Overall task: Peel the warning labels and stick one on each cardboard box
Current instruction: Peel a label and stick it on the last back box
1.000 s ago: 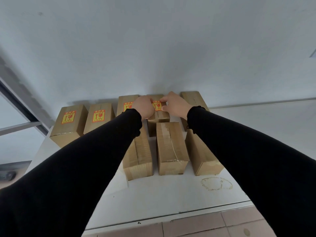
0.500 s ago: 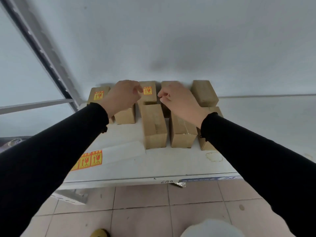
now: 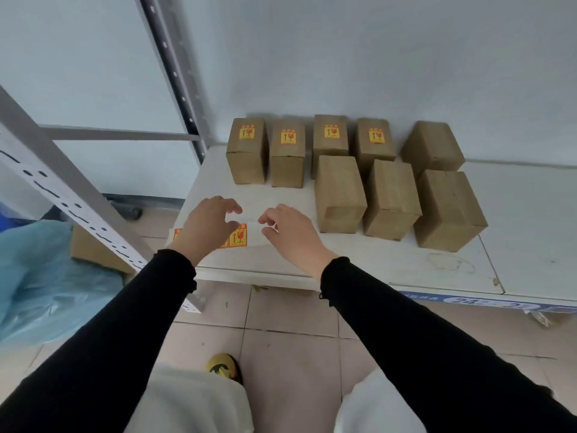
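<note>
Several brown cardboard boxes stand on a white shelf. In the back row, the leftmost labelled box and its neighbours toward the right carry red-and-yellow warning labels; the back right box is bare. All three front boxes, such as the front left box, have no label. A label sheet lies at the shelf's front left. My left hand hovers over it, fingers apart, hiding part of it. My right hand is just right of the sheet, fingers loosely curled, holding nothing that I can see.
A grey perforated rack post slants across the left, with another upright behind. A blue plastic bag and a cardboard piece lie on the floor at left. Tiled floor is below the shelf edge.
Both hands have drawn back from the back row of boxes to the label sheet at the front left. The fourth back box now shows its label. My view has tilted down.
</note>
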